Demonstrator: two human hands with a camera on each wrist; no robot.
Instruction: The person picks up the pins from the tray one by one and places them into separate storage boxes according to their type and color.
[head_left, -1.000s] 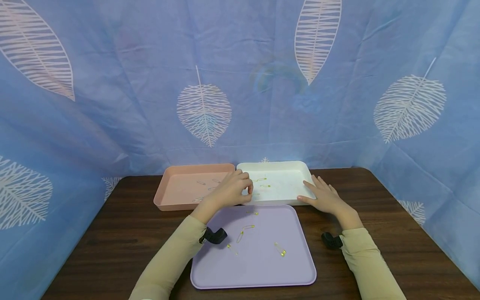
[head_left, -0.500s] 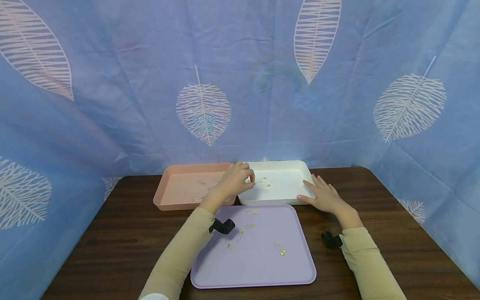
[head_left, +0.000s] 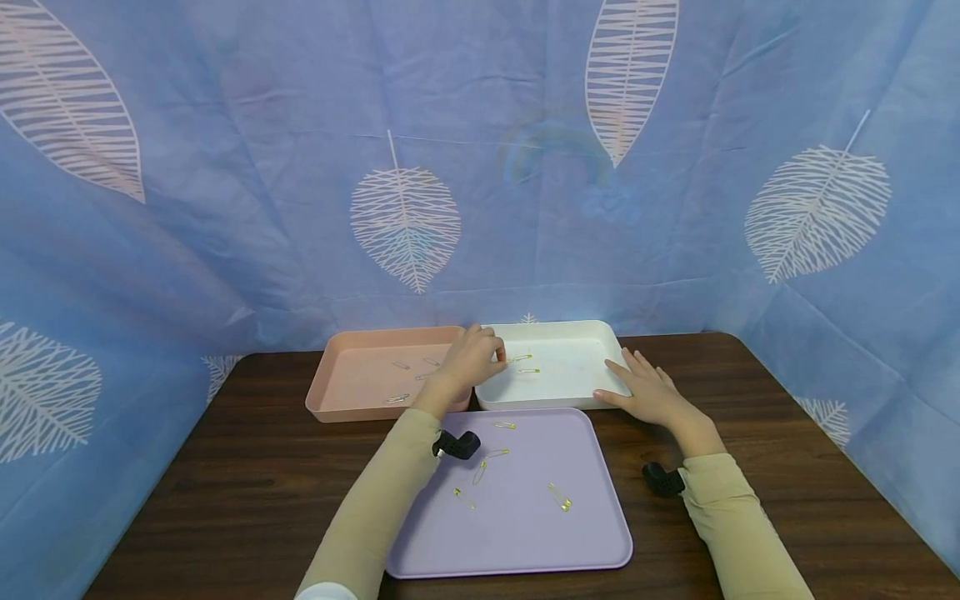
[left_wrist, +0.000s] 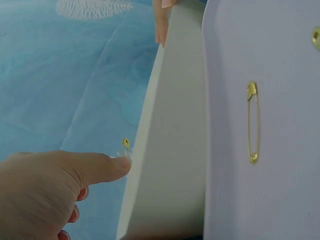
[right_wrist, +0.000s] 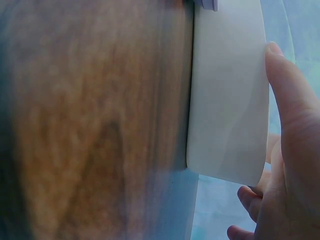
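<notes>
My left hand is over the left end of the white tray. Thumb and fingertips pinch a gold safety pin, its head sticking up past the thumb. Several gold safety pins, one of them a pin, lie in that tray near the hand. With fingers spread, my right hand rests at the white tray's front right corner. In the right wrist view its thumb touches the rim and the other fingers lie along the outer side. A lilac tray in front bears several more gold safety pins, including a pin.
The pink tray stands left of the white one, with several silver safety pins such as the pin; my left forearm crosses its right part. All trays are on a dark wooden table. A blue leaf-patterned curtain hangs close behind.
My left hand moved forward from the white tray's front edge to over its left end, the forearm shifting right. The right hand stayed in place.
</notes>
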